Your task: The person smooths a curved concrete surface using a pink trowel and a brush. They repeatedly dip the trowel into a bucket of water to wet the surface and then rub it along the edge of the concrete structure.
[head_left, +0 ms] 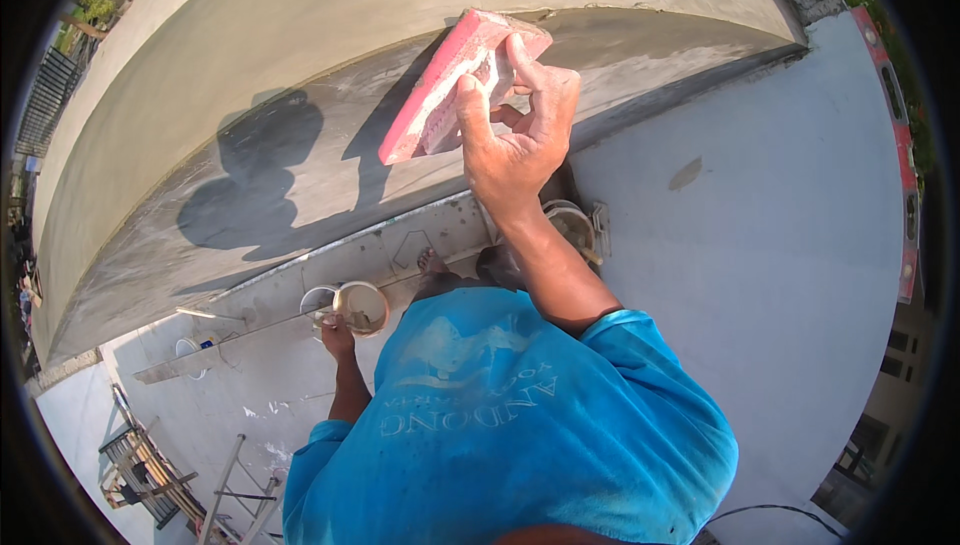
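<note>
My right hand (520, 140) is raised in front of the curved grey plaster, closed around the back of a pink plastering float (425, 110). The float is tilted and smeared with pale mortar. Its grip is mostly hidden by my fingers and palm. Whether its face touches the plaster, I cannot tell. Low on the left, my left hand (338, 336) is closed beside a bucket (364, 309) holding greyish material. Something small shows at its fingers, too small to name.
Grey plaster (640, 55) curves across the top, with my shadow on it. A long board (240, 345) runs below beside the bucket. Another bucket (570, 228) stands behind my right forearm. A metal frame (240, 495) is lower left, and a red spirit level (908, 195) far right.
</note>
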`<state>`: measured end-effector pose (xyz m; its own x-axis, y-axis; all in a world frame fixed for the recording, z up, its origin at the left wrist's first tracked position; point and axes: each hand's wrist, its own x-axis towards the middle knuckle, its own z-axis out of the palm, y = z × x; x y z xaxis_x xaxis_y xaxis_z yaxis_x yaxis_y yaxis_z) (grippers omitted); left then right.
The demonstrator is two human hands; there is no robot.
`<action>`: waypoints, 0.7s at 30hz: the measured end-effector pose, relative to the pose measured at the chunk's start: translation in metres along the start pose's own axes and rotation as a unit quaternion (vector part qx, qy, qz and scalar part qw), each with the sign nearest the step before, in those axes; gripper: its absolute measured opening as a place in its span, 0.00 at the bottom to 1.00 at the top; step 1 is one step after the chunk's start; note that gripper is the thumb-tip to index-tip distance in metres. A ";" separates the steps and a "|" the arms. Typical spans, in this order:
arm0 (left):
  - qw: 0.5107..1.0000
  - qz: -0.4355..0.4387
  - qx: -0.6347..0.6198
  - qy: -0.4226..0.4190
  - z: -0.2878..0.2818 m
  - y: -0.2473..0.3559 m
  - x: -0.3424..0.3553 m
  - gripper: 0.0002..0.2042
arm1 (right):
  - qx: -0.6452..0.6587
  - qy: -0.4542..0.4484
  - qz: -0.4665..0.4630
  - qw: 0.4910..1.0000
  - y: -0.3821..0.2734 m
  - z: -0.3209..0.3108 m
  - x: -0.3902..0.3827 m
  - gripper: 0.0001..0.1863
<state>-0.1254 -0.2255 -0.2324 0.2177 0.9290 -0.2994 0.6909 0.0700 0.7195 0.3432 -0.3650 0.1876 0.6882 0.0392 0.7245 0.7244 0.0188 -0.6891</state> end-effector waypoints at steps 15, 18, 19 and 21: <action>0.998 0.006 -0.063 0.002 -0.008 0.016 0.016 0.09 | -0.084 -0.079 -0.128 0.985 -0.012 0.045 -0.041 0.29; 0.997 0.024 -0.066 -0.003 -0.009 0.022 0.021 0.09 | -0.095 -0.064 -0.119 0.986 -0.025 0.029 -0.042 0.29; 0.997 0.041 -0.061 -0.012 -0.010 0.037 0.019 0.09 | -0.095 -0.037 -0.126 0.987 -0.030 0.026 -0.036 0.29; 0.996 0.074 -0.041 -0.025 -0.017 0.051 0.013 0.09 | -0.098 0.049 -0.165 0.980 -0.034 0.032 -0.008 0.31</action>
<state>-0.0991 -0.2039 -0.1887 0.3478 0.9125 -0.2154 0.5909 -0.0349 0.8060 0.3120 -0.3342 0.2045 0.4083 -0.0326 0.9123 0.8958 -0.1779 -0.4073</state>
